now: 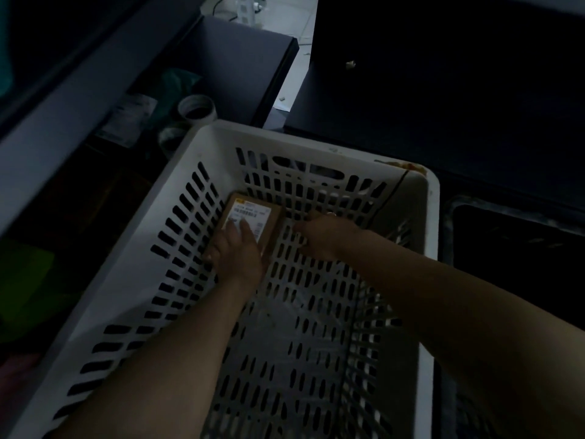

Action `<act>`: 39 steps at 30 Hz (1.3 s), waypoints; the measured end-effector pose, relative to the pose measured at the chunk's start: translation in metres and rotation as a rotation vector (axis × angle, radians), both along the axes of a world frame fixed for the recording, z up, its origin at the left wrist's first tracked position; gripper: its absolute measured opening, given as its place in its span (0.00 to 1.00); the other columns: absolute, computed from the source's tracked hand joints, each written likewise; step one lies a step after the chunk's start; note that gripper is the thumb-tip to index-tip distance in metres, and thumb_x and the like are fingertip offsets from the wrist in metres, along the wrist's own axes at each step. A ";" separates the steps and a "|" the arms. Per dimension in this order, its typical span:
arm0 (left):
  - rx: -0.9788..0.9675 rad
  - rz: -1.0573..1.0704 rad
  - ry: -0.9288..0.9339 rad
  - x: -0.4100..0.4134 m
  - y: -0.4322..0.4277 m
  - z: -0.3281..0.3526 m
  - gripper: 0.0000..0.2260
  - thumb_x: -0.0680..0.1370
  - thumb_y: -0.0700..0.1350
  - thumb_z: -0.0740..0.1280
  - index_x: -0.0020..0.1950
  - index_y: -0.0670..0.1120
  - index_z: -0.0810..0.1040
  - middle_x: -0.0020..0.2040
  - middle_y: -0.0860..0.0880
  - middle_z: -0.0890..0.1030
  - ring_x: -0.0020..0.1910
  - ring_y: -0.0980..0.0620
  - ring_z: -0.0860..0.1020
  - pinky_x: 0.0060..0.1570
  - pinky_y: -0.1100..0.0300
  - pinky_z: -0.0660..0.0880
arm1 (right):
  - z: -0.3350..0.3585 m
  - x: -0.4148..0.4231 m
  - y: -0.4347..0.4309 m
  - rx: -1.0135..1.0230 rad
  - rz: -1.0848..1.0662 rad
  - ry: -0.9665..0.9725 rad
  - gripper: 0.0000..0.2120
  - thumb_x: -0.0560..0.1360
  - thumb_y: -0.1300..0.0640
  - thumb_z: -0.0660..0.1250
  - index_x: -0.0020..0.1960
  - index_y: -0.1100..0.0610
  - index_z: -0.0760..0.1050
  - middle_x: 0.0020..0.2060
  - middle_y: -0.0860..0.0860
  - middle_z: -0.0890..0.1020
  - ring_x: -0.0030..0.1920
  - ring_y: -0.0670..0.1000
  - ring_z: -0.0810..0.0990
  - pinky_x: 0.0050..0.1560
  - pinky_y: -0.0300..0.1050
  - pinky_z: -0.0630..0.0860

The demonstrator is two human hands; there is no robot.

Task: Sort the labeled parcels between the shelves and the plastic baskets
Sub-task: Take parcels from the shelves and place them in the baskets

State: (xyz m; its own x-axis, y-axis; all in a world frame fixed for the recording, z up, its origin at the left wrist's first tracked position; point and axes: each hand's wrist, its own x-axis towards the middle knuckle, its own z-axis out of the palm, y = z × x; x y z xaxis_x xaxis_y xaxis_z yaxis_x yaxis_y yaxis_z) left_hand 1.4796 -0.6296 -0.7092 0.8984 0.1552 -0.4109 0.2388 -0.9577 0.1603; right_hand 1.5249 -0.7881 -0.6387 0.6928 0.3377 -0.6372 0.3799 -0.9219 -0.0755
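Note:
A white slotted plastic basket (177, 172) fills the middle of the dim view. In its far left corner lies a small brown cardboard parcel (253, 213) with a white printed label on top. My left hand (235, 251) lies on the parcel, fingers over the label and thumb at its left edge. My right hand (323, 234) rests on the basket floor just right of the parcel, fingers apart and pointing toward it, holding nothing. Both forearms reach down into the basket.
Dark shelving (240, 64) stands beyond the basket, with a white round container (197, 108) and a labeled bag (128, 117) on a low shelf at left. A dark basket (519, 236) sits at right. Green items (22, 280) lie at far left.

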 end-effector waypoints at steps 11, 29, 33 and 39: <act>0.031 -0.245 -0.267 -0.029 0.014 0.114 0.20 0.78 0.47 0.60 0.71 0.48 0.68 0.67 0.45 0.72 0.64 0.43 0.71 0.61 0.52 0.68 | 0.081 -0.040 -0.005 0.044 0.069 -0.218 0.24 0.80 0.48 0.57 0.75 0.48 0.60 0.66 0.58 0.69 0.66 0.61 0.68 0.62 0.57 0.69; 0.326 -0.005 -0.694 -0.384 0.031 0.503 0.06 0.78 0.48 0.59 0.52 0.49 0.72 0.49 0.49 0.80 0.51 0.45 0.78 0.44 0.56 0.68 | 0.420 -0.309 0.043 0.561 0.593 -0.729 0.16 0.80 0.49 0.58 0.66 0.52 0.69 0.57 0.53 0.77 0.59 0.59 0.74 0.51 0.53 0.73; 0.494 0.110 -0.722 -0.485 0.069 0.581 0.05 0.78 0.49 0.59 0.51 0.50 0.71 0.50 0.51 0.79 0.52 0.48 0.76 0.46 0.55 0.68 | 0.498 -0.387 0.105 0.737 0.733 -0.808 0.17 0.80 0.48 0.57 0.67 0.50 0.70 0.59 0.52 0.77 0.60 0.57 0.74 0.55 0.52 0.73; 0.662 0.326 -0.782 -0.643 0.133 0.666 0.05 0.79 0.50 0.59 0.50 0.52 0.72 0.48 0.53 0.79 0.50 0.49 0.76 0.43 0.55 0.68 | 0.586 -0.520 0.200 0.940 0.964 -0.831 0.18 0.80 0.48 0.57 0.68 0.50 0.68 0.61 0.51 0.76 0.63 0.55 0.73 0.57 0.51 0.72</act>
State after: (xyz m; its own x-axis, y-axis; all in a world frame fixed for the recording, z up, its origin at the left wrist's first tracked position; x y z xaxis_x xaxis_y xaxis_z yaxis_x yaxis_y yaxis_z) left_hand 0.8369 -0.4966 -0.0432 0.7511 0.4154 0.5131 0.5541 -0.8192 -0.1479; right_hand 1.0052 -0.5883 -0.0532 0.0286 0.8786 0.4768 0.9959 -0.0660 0.0619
